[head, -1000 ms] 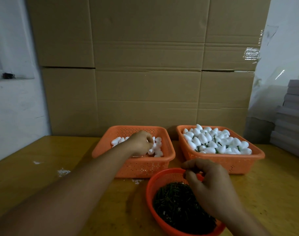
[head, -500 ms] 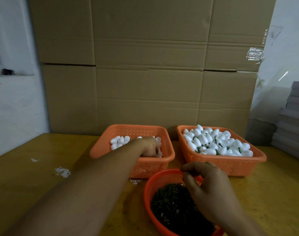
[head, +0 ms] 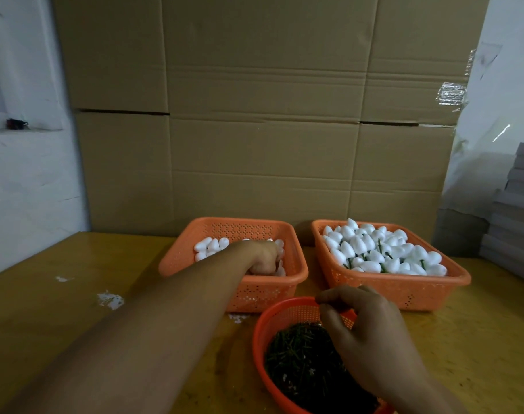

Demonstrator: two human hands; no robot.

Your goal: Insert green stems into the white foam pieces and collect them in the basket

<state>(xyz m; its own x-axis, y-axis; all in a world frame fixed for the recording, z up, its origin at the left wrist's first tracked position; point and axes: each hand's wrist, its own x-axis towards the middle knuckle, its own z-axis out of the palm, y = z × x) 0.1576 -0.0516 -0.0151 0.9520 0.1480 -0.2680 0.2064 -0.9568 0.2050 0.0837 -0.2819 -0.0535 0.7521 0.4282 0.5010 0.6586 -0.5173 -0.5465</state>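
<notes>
My left hand reaches into the left orange basket, its fingers curled down round loose white foam pieces; the fingertips are buried in the pile. My right hand hovers over the round orange basket of green stems. Its thumb and fingertips are drawn together in a pinch, and what lies between them is hidden. The right orange basket is heaped with foam pieces with stems in them.
The baskets stand on a yellow wooden table with white foam crumbs at the left. A wall of cardboard boxes rises just behind the baskets. Grey stacked sheets sit at the far right.
My left hand has dropped from above the left basket down into the foam pieces. My right hand has stayed pinched over the stem basket.
</notes>
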